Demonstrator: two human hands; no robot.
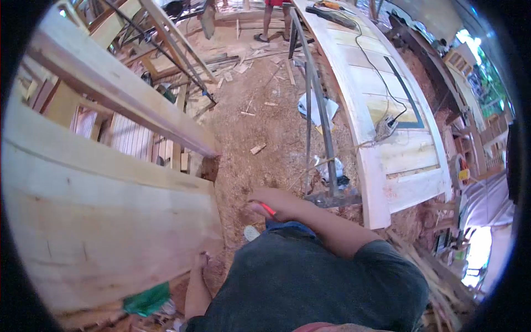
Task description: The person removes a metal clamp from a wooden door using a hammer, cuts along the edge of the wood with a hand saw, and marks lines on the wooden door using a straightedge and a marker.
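My right hand (269,203) is closed round a slim red object (268,209), held in front of my dark shirt. Low on the left, my left hand (203,259) is beside the near end of a large pale wooden board (110,221); its fingers are small and unclear, and I cannot make out whether they touch the board. Above that board, a thick wooden beam (121,88) runs toward the middle.
A panelled wooden door (381,188) lies on the right on a metal stand (333,177), with a corded tool (385,128) and a carpenter's square (412,105) on it. Wood scraps and shavings cover the floor. Another person's legs (275,22) show at the top.
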